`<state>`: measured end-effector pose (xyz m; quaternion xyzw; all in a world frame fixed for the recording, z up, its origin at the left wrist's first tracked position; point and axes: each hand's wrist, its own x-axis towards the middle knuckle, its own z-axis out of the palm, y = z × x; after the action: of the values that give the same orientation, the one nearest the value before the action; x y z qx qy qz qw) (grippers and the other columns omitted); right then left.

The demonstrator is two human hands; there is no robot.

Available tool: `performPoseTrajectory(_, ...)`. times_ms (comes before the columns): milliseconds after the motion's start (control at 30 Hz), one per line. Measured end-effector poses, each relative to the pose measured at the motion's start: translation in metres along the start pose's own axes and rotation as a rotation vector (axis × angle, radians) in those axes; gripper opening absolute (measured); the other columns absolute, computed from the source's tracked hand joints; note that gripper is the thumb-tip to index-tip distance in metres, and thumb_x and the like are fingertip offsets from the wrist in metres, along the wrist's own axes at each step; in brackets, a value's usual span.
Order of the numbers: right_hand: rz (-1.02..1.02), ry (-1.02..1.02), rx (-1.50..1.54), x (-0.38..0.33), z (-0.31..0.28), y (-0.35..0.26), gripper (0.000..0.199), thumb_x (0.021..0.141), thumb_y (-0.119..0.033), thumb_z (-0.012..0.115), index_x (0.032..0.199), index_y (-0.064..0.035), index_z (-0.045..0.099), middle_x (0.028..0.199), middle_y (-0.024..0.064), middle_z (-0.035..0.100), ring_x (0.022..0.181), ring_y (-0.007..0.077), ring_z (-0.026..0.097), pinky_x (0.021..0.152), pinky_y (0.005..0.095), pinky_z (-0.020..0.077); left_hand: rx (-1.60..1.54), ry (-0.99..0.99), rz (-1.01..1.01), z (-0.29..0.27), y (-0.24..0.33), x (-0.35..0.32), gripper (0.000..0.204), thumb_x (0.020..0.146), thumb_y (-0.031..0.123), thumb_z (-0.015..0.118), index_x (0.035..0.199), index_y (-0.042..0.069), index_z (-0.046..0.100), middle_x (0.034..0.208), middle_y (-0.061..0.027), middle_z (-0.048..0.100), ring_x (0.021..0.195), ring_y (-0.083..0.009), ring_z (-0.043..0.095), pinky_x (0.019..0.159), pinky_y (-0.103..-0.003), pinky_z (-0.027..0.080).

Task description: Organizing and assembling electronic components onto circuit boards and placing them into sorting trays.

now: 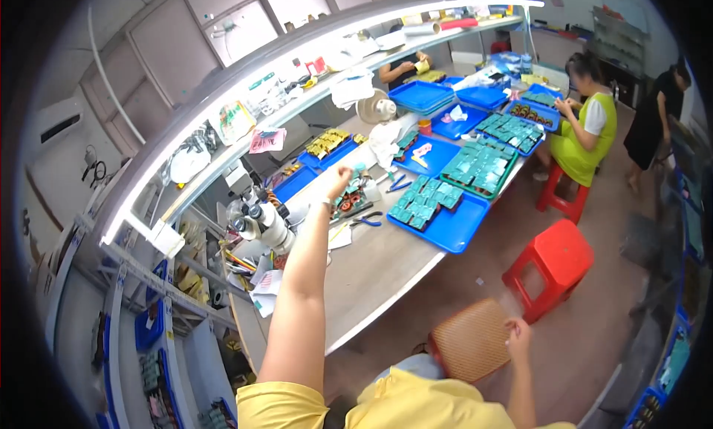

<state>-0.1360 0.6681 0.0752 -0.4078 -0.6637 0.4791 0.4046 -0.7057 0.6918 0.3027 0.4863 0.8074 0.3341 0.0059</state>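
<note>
My left arm stretches out across the workbench (386,262). At its end, my left hand (341,181) is closed, above a small cluster of electronic parts and green boards (354,199); whatever its fingers hold is hidden. Pliers with dark blue handles (367,220) lie just in front of that cluster, and a second blue-handled tool (399,184) lies to its right. Low on the right, my right hand (518,340) hangs beside a chair with a woven seat (469,340). Its fingers are loosely bent and partly apart, with nothing visible in them.
A microscope (266,225) stands at the bench's left. Blue trays (464,232) of green circuit boards (425,201) line the right side. Red stools (553,262) stand on the floor. A person in a yellow-green apron (594,132) sits farther along; others are behind. A lit shelf (297,106) overhangs the bench.
</note>
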Motion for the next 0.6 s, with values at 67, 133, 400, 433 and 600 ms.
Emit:
performPoseTrajectory(67,0.106,0.001,-0.026,0.020,0.042,0.000,0.020,0.071,0.009,0.045,0.083,-0.0019,0.056,0.072,0.0044,0.054,0.065,0.0124,0.053,0.060,0.0256,0.0424,-0.138,0.016,0.036,0.003,0.016,0.052,0.024,0.080,0.016,0.051,0.095,0.001,0.062,0.079,-0.0103,0.065,0.063,-0.0132,0.061,0.062,-0.025,0.049)
performPoseTrajectory(133,0.174,-0.019,-0.026,0.046,0.079,-0.020,0.018,0.070,0.008,0.045,0.081,-0.0021,0.056,0.068,0.0031,0.053,0.062,0.0116,0.052,0.056,0.0261,0.0414,-0.155,0.081,0.012,-0.003,0.003,0.094,0.023,0.077,0.019,0.053,0.088,0.003,0.065,0.078,-0.0115,0.065,0.065,-0.0164,0.063,0.066,-0.028,0.048)
performPoseTrajectory(400,0.205,0.045,0.000,0.080,0.132,-0.063,0.007,0.081,-0.009,0.055,0.076,-0.0036,0.055,0.053,-0.0010,0.047,0.043,0.0058,0.045,0.037,0.0224,0.0372,-0.071,0.577,-0.008,-0.006,-0.061,0.268,0.056,0.070,0.034,0.070,0.103,-0.008,0.056,0.095,-0.0170,0.063,0.086,-0.0256,0.060,0.078,-0.032,0.047)
performPoseTrajectory(433,0.135,0.102,-0.106,0.081,0.131,-0.036,0.015,0.083,-0.016,0.058,0.076,-0.0034,0.055,0.052,-0.0003,0.046,0.041,0.0061,0.044,0.037,0.0233,0.0365,-0.363,0.411,-0.042,0.012,-0.037,0.280,0.050,0.071,0.032,0.069,0.100,-0.007,0.058,0.089,-0.0153,0.063,0.078,-0.0233,0.060,0.072,-0.031,0.047)
performPoseTrajectory(600,0.269,0.089,-0.163,0.091,0.143,-0.075,0.016,0.083,-0.017,0.058,0.075,-0.0028,0.056,0.049,-0.0001,0.046,0.038,0.0073,0.044,0.036,0.0236,0.0348,-0.590,0.328,0.099,0.000,-0.016,0.277,0.025,0.073,0.021,0.067,0.078,-0.003,0.064,0.063,-0.0077,0.060,0.053,-0.0121,0.051,0.052,-0.028,0.042)
